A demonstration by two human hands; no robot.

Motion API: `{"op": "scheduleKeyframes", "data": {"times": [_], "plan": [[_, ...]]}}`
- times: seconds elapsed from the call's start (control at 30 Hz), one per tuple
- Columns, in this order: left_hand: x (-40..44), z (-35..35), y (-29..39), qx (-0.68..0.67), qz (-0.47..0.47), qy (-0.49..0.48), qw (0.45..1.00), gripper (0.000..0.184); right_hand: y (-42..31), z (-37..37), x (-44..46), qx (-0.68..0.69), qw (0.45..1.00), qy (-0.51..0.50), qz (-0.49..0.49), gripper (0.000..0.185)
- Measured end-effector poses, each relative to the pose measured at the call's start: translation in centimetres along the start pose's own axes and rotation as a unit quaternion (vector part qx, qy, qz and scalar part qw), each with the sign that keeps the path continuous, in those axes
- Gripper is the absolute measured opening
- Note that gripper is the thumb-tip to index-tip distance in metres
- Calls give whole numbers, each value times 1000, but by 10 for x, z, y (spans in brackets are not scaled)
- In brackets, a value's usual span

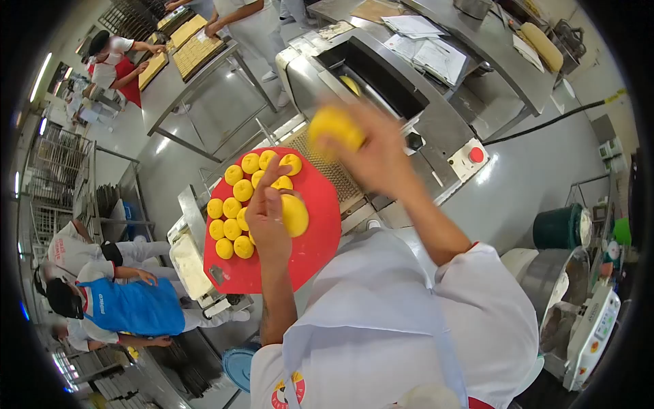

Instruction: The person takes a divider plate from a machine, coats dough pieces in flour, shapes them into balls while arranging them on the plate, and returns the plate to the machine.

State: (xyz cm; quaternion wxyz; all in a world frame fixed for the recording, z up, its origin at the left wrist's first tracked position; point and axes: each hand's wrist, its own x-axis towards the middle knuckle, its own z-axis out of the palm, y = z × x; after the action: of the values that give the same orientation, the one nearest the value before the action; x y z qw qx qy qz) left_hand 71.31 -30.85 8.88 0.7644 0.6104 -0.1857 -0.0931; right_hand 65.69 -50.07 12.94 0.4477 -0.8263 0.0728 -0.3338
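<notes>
Several round yellow dough pieces (232, 229) sit in rows on a red board (317, 225). Over the board, my left hand (268, 221) holds a larger smooth yellow dough piece (294, 215) against its palm side, thumb and fingers pointing away from me. Higher and to the right, my right hand (375, 146) is blurred by motion, its fingers round another yellow dough piece (336, 131), in front of the steel machine (436, 146). One more yellow piece (351, 84) shows inside the machine's dark opening.
A red button (476, 155) is on the machine's right corner. Papers (436, 58) lie on a steel table behind. A tray of white flour (189, 262) stands left of the board. Co-workers (136, 307) stand at the left; others work at a table (160, 109) with trays.
</notes>
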Motion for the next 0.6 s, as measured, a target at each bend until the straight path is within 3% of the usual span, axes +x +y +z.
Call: {"op": "scheduleKeyframes", "data": {"times": [0.03, 0.1, 0.13, 0.17, 0.23, 0.3, 0.33, 0.37, 0.43, 0.53, 0.6], "plan": [[2, -3, -7, -29, -14, 19, 999, 37, 14, -16, 20, -41, 987, 127, -93, 45], [6, -19, -29, -115, -79, 9, 990, 35, 36, -49, 51, -157, 936, 268, -163, 36], [5, -37, -47, -170, -132, -19, 976, 32, 45, -57, 58, -152, 946, 255, -130, 38], [2, -49, -63, -223, -183, -46, 956, 29, 67, -62, 54, -251, 948, 171, -91, 39], [-5, -43, -70, -46, -93, -73, 992, 20, 115, -62, 38, -430, 903, -1, -9, 42], [-8, -21, -52, -59, -134, -43, 988, 17, 99, -53, 11, -370, 926, 62, -25, 49], [-5, -16, -50, 8, -132, -70, 989, 29, 75, -42, -7, -265, 964, 17, -8, 50], [-5, -5, -43, -51, -119, -66, 989, 37, 44, -23, -24, -153, 988, -27, 15, 52], [2, 22, -28, -163, -81, -61, 981, 54, 7, 10, -41, 62, 983, -174, 12, 56], [12, 25, -17, -370, -36, -87, 924, 71, -1, 1, -7, -102, 993, -45, -46, 55], [14, 4, -25, -267, 10, -86, 960, 76, 7, -23, 44, -41, 982, 150, -109, 41]]}}
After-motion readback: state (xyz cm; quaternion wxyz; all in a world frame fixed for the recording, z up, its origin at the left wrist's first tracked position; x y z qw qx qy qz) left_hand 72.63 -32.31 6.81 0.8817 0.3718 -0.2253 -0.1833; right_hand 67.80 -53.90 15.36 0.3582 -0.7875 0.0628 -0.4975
